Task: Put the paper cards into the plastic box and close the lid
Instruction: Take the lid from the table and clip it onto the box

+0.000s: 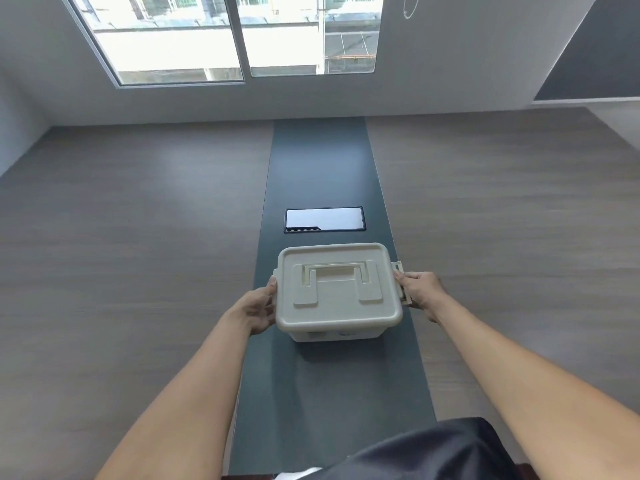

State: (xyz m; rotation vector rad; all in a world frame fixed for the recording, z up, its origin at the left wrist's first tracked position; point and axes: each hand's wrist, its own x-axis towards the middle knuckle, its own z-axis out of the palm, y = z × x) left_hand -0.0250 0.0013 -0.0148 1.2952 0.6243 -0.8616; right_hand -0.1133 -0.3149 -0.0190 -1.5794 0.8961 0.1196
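Note:
A cream plastic box (337, 332) stands on the dark centre strip of the table, its lid (337, 289) lying flat on top with the carry handle folded down. My left hand (258, 306) presses against the box's left side at the lid's edge. My right hand (420, 289) holds the side latch (401, 282) on the right, which sticks outward from the box. No paper cards are visible; the box's inside is hidden by the lid.
A dark strip (322, 168) runs down the middle of the wood-grain table (138, 237). A rectangular cable hatch (323, 219) with a shiny plate sits just beyond the box. A window is in the far wall. Dark clothing shows at the bottom edge.

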